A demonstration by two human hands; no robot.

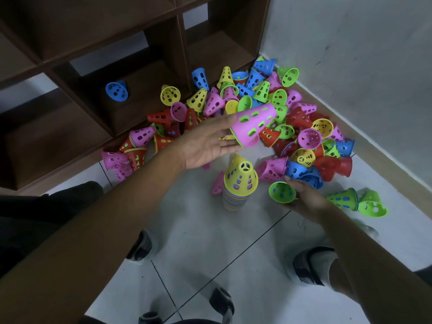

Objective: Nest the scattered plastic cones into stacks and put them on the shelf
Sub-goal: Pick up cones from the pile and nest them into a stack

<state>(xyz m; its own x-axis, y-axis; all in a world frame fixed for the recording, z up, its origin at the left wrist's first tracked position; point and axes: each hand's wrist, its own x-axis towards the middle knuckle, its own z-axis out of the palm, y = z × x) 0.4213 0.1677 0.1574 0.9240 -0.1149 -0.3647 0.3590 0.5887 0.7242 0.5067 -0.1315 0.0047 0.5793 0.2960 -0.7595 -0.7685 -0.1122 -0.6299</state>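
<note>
Pink plastic cone with holes (253, 123) sits pinched in our left hand (205, 143), at twelve o'clock above the tall yellow-topped cone stack (239, 181). Our right hand (306, 197) grips a green plastic cone (281, 192) at three o'clock.

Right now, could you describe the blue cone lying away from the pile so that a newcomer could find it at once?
Start at the brown shelf unit along the left wall. In its bottom compartment lies the blue cone, on its side with its open mouth toward the camera. It is the only cone inside the shelf; all the others lie on the floor.
</note>
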